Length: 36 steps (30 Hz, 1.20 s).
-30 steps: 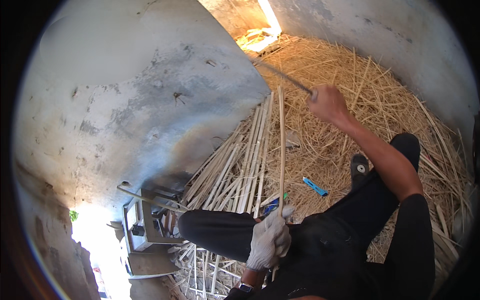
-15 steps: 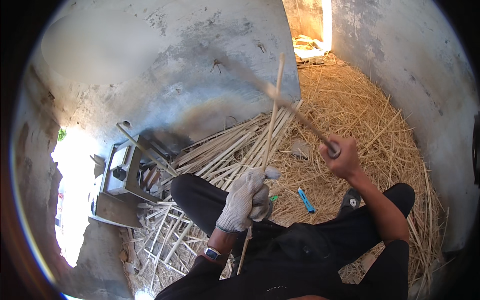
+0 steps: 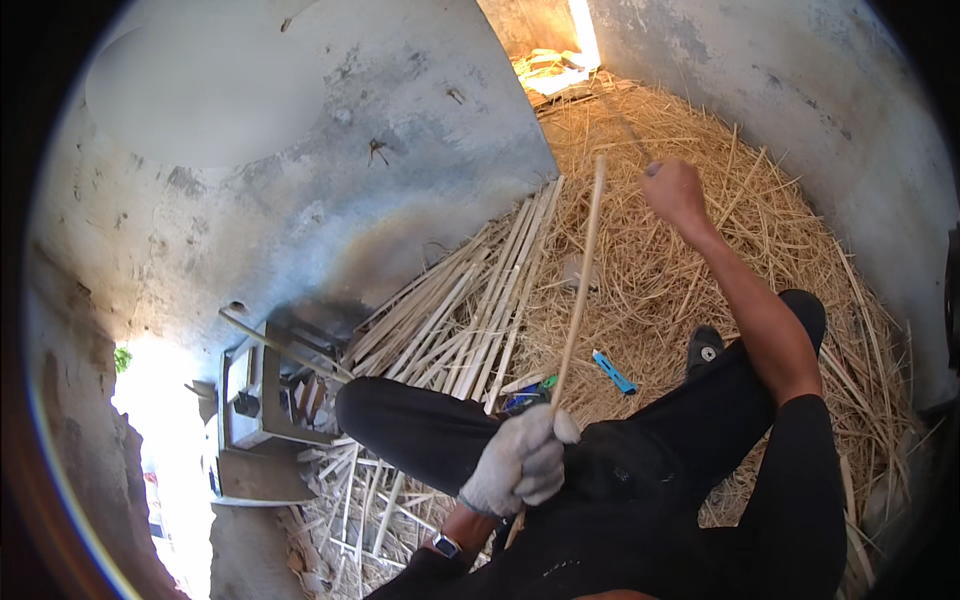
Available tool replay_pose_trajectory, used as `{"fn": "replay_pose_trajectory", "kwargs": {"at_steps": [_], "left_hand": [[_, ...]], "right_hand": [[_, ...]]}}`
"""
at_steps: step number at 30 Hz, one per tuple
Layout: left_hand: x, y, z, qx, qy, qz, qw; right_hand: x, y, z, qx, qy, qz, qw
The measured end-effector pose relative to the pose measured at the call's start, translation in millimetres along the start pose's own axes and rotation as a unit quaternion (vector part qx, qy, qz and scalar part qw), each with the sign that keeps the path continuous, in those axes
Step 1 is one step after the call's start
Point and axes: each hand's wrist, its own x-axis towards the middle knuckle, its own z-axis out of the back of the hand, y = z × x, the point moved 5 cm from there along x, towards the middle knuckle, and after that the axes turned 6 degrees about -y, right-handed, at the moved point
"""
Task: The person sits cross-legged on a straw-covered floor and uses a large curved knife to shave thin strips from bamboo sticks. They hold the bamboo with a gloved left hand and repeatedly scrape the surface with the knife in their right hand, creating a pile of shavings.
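My left hand (image 3: 520, 460), in a pale knitted work glove, is closed around the lower part of a long, thin wooden stick (image 3: 583, 285). The stick rises away from me, and its lower end passes behind the glove toward my lap. My bare right hand (image 3: 677, 192) is closed and raised beyond the stick's right side. It grips the handle of a long, narrow tool (image 3: 622, 122), which points away toward the doorway. Motion smears the tool and it blends with the straw, so I cannot make out its exact kind. The tool and the stick are apart.
A blue cutter knife (image 3: 613, 372) lies on the straw-like shavings (image 3: 690, 290) before my legs. Left of it are a pile of split wooden strips (image 3: 480, 290) and a metal-framed stand (image 3: 265, 385). Concrete walls (image 3: 400, 80) close in around me.
My right hand has moved up and away, swinging the tool off the stick's side. My left hand has come lower and slightly right with the stick. The whole view has shifted a little.
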Motion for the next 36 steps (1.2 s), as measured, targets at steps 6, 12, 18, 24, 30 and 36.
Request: {"fn": "replay_pose_trajectory", "kwargs": {"at_steps": [6,12,18,24,30,36], "left_hand": [[6,-50,19,-0.087,-0.016,-0.130,0.988],[19,-70,18,-0.155,0.061,-0.140,0.976],[37,-51,11,-0.188,0.152,-0.050,0.969],[32,-11,5,-0.227,0.143,0.054,0.962],[20,-26,22,-0.141,0.097,-0.053,0.984],[33,-54,31,-0.056,-0.059,-0.156,0.984]], "right_hand": [[-17,-25,32,0.214,-0.021,-0.096,0.972],[-108,74,34,0.161,0.149,0.173,0.960],[-143,73,6,0.023,0.126,0.382,0.915],[-54,32,-9,-0.034,0.009,0.186,0.982],[-27,0,9,0.230,0.061,-0.161,0.958],[-65,28,15,0.266,0.095,-0.016,0.959]]}}
